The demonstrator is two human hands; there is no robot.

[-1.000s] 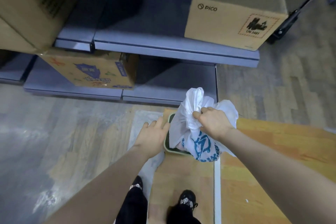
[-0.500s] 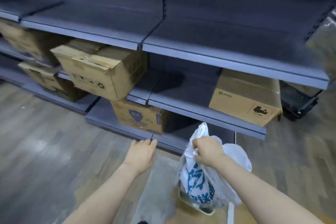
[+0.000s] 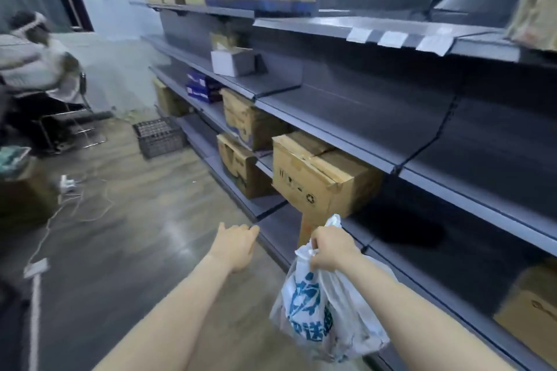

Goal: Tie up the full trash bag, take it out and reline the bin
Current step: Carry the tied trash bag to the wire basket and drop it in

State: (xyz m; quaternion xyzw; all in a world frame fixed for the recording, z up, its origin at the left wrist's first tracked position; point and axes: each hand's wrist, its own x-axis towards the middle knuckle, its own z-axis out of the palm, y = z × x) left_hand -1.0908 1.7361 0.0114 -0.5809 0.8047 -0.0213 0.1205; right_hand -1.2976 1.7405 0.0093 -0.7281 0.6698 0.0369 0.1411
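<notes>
A full white trash bag [image 3: 319,313] with blue print hangs in the air at the lower middle. My right hand [image 3: 331,248] grips its bunched top. My left hand [image 3: 236,242] reaches forward beside it, palm down with relaxed fingers, holding nothing. The bin is out of view.
Grey metal shelving [image 3: 422,135] runs along the right, with several cardboard boxes [image 3: 316,181] jutting from its lower shelves. A black crate [image 3: 158,135] stands on the wooden floor ahead. At the far left sits a person [image 3: 33,69] on a chair, with white cables [image 3: 75,208] trailing over the floor.
The bag has been lifted clear of the green bin, which has dropped out of view. The view has swung up and left along the shelf aisle. My left hand has left the bin rim.
</notes>
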